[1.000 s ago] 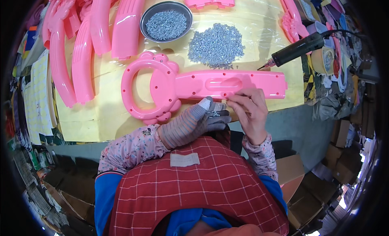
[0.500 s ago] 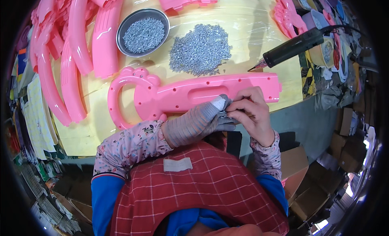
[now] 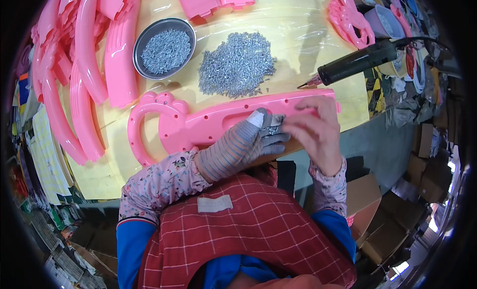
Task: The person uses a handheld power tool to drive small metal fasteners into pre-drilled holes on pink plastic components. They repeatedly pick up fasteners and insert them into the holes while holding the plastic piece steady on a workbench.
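Note:
My left hand (image 3: 238,145), in a grey striped glove with a white-wrapped thumb tip, is curled around a few small silver screws (image 3: 271,130). It is over the lower edge of a long pink plastic part (image 3: 223,121), which has a ring-shaped handle and several screw holes. Just right of it, over the part's right end, my bare right hand (image 3: 318,132) has its fingers apart, slightly blurred; no object shows in them. A dark electric screwdriver (image 3: 357,63) lies beyond, its tip pointing left toward the part.
A heap of screws (image 3: 236,64) lies behind the pink part, beside a metal bowl (image 3: 138,59) of screws. Curved pink pieces (image 3: 121,65) are piled at the left, with more pink parts (image 3: 350,21) at the far right. Cardboard boxes (image 3: 362,194) stand below the table's right side.
My right hand's fingers have come away from my left hand and spread. My left hand has turned more upward, showing the screws. The whole view has shifted slightly.

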### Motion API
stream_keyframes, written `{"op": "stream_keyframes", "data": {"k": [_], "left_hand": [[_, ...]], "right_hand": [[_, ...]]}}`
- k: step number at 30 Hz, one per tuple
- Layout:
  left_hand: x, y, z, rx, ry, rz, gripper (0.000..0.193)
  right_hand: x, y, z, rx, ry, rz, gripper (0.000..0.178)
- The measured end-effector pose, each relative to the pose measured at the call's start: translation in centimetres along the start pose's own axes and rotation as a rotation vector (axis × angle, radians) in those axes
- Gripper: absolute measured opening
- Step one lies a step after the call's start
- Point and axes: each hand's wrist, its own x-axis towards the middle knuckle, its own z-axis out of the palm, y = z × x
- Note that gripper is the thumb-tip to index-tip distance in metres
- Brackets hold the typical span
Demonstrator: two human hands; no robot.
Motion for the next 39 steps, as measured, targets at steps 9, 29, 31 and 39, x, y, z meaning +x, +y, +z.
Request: {"op": "stream_keyframes", "data": {"k": [9,29,31,39], "left_hand": [[-0.6,-2.8,-0.5,0.009,0.055,-0.021,0.054],[6.5,-1.2,2.1,-0.048,-0.057,0.021,0.052],[6.9,-0.8,1.5,0.000,-0.046,-0.034,0.062],[6.5,-0.9,1.1,-0.013,-0.031,-0.040,0.063]], "right_hand": [[-4.1,-0.4,-0.5,-0.006,0.023,0.150,0.022],[-1.5,2.4,-3.1,-0.143,0.139,0.133,0.019],[-0.4,3.7,-3.3,-0.394,0.236,0.120,0.020],[0.5,3.9,-2.9,-0.328,0.213,0.095,0.024]]}}
